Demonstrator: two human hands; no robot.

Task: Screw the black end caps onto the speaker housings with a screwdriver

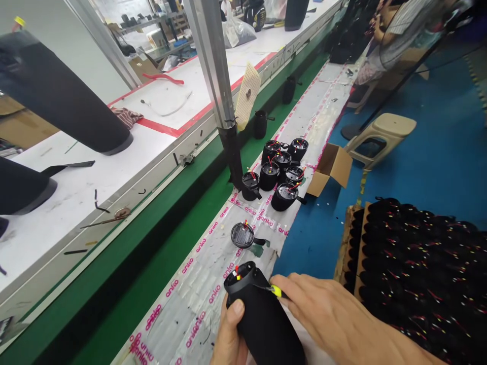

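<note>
My left hand (230,332) is wrapped round a black cloth-covered cylindrical speaker housing (266,324), tilted with its open end away from me. Red and yellow wire connectors show inside its rim. My right hand (323,306) is closed on a small tool with a bright yellow part (276,291); its thin tip is at the housing's edge, just below the rim. The tool's exact kind I cannot make out. Just beyond lies a round black end cap (242,235) with a strap, on the plastic-covered bench strip (198,304).
Several short black housings with wires (270,175) are grouped farther along the strip. A green conveyor belt (171,253) runs at left, beside a metal post (213,61). At right are a packed carton of black units (418,263), an open cardboard box (329,170), a stool (384,132) and a seated person (399,30).
</note>
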